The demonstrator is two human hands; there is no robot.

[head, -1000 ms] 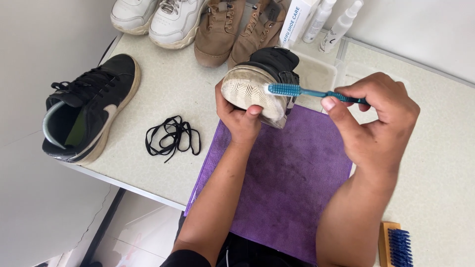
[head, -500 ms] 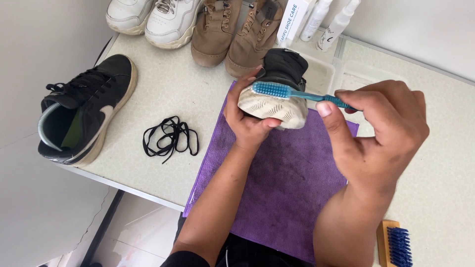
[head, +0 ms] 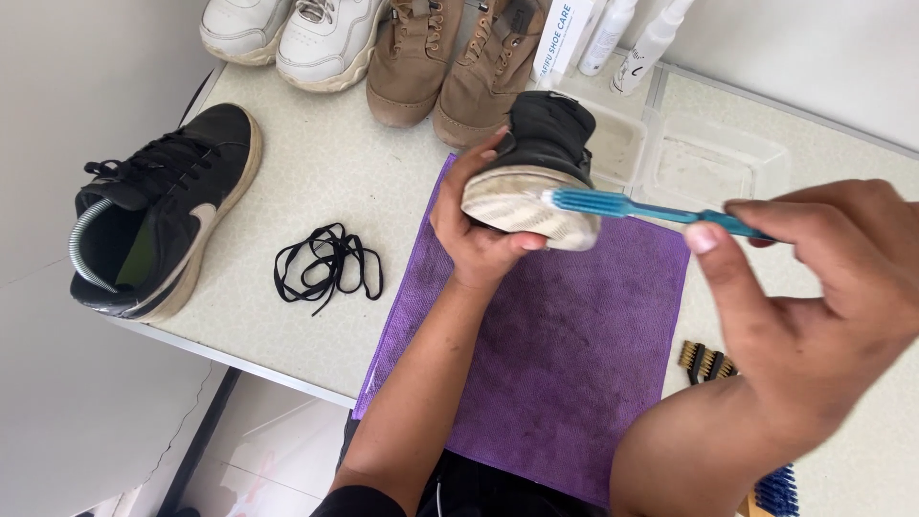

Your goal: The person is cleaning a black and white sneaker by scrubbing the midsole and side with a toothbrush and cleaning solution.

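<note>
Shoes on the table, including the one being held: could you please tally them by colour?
Black: 2, one held in the left hand, black shoe, one lying at the left
White: 2
Tan: 2
Total: 6

Pale speckled tabletop (head: pixel 316 182) with a thin light edge, plain white wall (head: pixel 814 57) along its far side, grey-white wall (head: pixel 67 96) at its left end, light tiled floor (head: pixel 268 460) below, even soft daylight, faint shadows.
</note>
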